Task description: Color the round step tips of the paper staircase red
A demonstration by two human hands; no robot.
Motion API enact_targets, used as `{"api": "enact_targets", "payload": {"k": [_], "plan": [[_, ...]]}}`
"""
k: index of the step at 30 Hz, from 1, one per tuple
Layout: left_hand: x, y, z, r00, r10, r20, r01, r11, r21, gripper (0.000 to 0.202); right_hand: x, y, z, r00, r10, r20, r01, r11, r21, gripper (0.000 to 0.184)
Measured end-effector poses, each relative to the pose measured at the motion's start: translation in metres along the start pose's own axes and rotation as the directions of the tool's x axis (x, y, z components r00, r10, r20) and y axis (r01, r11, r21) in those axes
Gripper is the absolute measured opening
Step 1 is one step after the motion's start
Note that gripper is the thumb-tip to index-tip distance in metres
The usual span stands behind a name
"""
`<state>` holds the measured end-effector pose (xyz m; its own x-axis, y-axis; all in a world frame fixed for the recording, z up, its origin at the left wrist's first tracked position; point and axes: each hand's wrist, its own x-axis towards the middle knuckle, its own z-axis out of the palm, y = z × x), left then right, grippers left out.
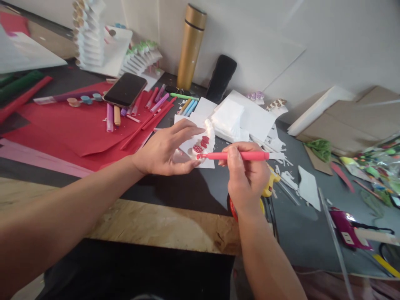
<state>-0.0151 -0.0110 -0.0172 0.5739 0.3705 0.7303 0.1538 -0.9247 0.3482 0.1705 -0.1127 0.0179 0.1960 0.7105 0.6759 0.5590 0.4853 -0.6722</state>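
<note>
My left hand (167, 148) holds a small white foam piece (204, 143) that carries a row of red glittery dots; its fingers are pinched on the piece's near edge. My right hand (245, 168) is closed round a pink pen-shaped tool (246, 156), held level, its tip touching the lowest red dot. Both hands hover over the dark grey table (187, 191) just past its wooden front edge.
Red paper sheets (78, 125), a black phone (125, 88), several coloured pens, a gold flask (191, 46), a black case (221, 78), white foam sheets (231, 116), a yellow glue gun (270, 185), foam scraps, a purple tool (343, 227) and cardboard (350, 121) crowd the table.
</note>
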Motion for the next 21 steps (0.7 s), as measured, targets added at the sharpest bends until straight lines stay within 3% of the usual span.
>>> {"api": "enact_targets", "payload": {"k": [6, 21], "plan": [[0.0003, 0.0001, -0.0003, 1.000, -0.006, 0.008, 0.006, 1.000, -0.007, 0.066, 0.0012, 0.0014, -0.0010, 0.998, -0.011, -0.069, 0.012, 1.000, 0.009, 0.015], [-0.0015, -0.0028, 0.0007, 1.000, 0.020, 0.010, -0.020, 1.000, -0.021, 0.070, 0.0007, -0.0005, -0.0005, 1.000, 0.011, -0.023, -0.010, 0.999, 0.034, 0.015]]}}
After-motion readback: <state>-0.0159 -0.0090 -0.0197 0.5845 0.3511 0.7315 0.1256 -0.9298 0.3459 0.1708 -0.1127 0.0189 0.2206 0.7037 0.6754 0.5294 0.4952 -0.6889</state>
